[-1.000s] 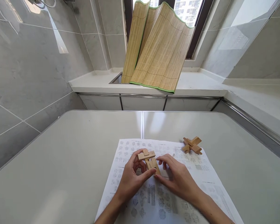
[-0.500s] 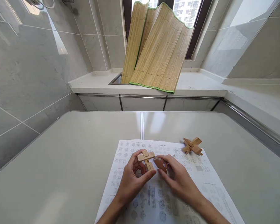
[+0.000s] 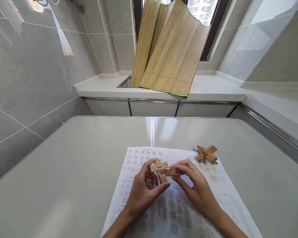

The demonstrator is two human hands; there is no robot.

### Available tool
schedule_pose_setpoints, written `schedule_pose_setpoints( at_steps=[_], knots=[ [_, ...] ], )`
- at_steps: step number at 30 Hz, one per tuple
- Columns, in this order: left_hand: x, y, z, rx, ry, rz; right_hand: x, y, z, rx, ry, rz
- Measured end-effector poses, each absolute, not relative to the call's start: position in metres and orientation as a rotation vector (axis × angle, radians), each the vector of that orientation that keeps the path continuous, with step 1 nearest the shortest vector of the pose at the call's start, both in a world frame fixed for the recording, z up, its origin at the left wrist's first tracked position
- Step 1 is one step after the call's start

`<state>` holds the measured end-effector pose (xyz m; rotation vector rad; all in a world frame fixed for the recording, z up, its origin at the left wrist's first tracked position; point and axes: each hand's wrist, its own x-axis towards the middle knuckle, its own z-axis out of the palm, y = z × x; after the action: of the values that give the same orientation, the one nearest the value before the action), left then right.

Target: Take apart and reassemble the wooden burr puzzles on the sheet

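Partly joined pale-wood block cluster was held up over the low middle of the large white printed paper sheet, toward 6 o'clock on the glossy pale desk. Left hand: fingers pinched the cluster, thumb at its lower end, forefinger near its top. Right hand: thumb and fingertips pinched a notched wooden block marked "2" at the cluster's 3 o'clock side.

Status: several blocks in the left hand were already crossed together. The marked block reached the cluster's side but did not look seated; contact could not be confirmed. Judged incomplete, fitting of that block outstanding; total piece count unclear.

A browner cross-shaped wooden block cluster lay at 2 o'clock from the hands, by the sheet's upper right edge, interlocked, untouched.
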<state>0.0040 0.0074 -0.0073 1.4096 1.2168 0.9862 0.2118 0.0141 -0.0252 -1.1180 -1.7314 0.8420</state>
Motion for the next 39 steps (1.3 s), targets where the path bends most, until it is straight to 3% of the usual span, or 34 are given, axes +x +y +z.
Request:
schedule_pose_setpoints(
  at_steps=[28, 39],
  knots=[
    [0.002, 0.009, -0.007, 1.720, 1.080, 0.953, 0.216, 0.007, -0.008, -0.913, -1.916, 0.727],
    [0.004, 0.006, -0.006, 1.531, 0.991, 0.964, 0.219, 0.008, -0.020, -1.110, -1.718, 1.099]
  ],
)
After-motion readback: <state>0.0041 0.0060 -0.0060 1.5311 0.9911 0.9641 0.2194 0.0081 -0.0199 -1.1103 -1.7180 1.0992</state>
